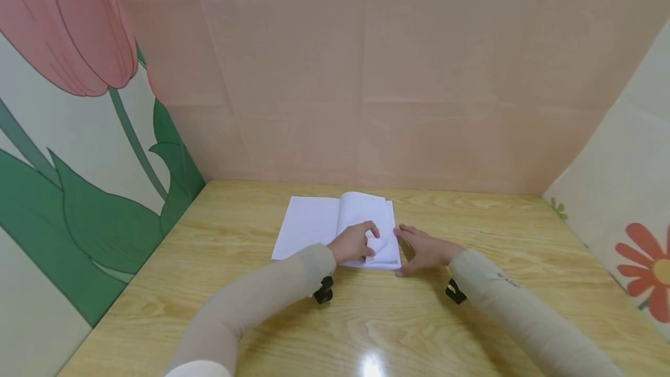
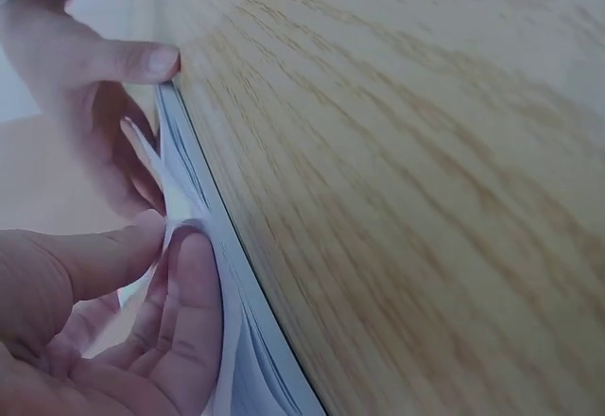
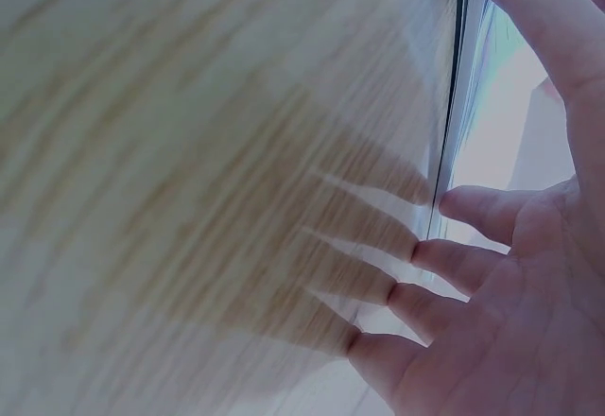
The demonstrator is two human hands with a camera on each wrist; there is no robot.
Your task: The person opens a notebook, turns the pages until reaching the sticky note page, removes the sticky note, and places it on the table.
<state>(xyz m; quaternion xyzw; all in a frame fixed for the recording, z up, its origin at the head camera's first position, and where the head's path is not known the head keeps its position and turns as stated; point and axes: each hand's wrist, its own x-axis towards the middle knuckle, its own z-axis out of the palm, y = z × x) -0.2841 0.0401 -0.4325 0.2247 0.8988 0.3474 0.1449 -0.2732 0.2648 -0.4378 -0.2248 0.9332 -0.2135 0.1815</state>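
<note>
A notebook (image 1: pixel 310 224) lies spread on the wooden table, its left page faintly lined. My left hand (image 1: pixel 355 242) reaches over the lower part of the right-hand pages. In the left wrist view, its thumb and fingers pinch a bent page (image 2: pixel 187 210) near the notebook's lower edge, lifting it off the stack. My right hand (image 1: pixel 426 249) is at the notebook's right side. Seen from the right wrist, its fingers are spread and nearly straight, with fingertips (image 3: pixel 463 204) close against the cover's edge (image 3: pixel 454 104) and the table.
The wooden table (image 1: pixel 335 319) extends around the notebook on every side. Behind it stands a plain pinkish wall covering (image 1: pixel 366 74). Side panels carry a painted tulip (image 1: pixel 73 22) on the left and a red flower (image 1: pixel 646 269) on the right. A black strap piece (image 1: pixel 323 290) sits at each wrist.
</note>
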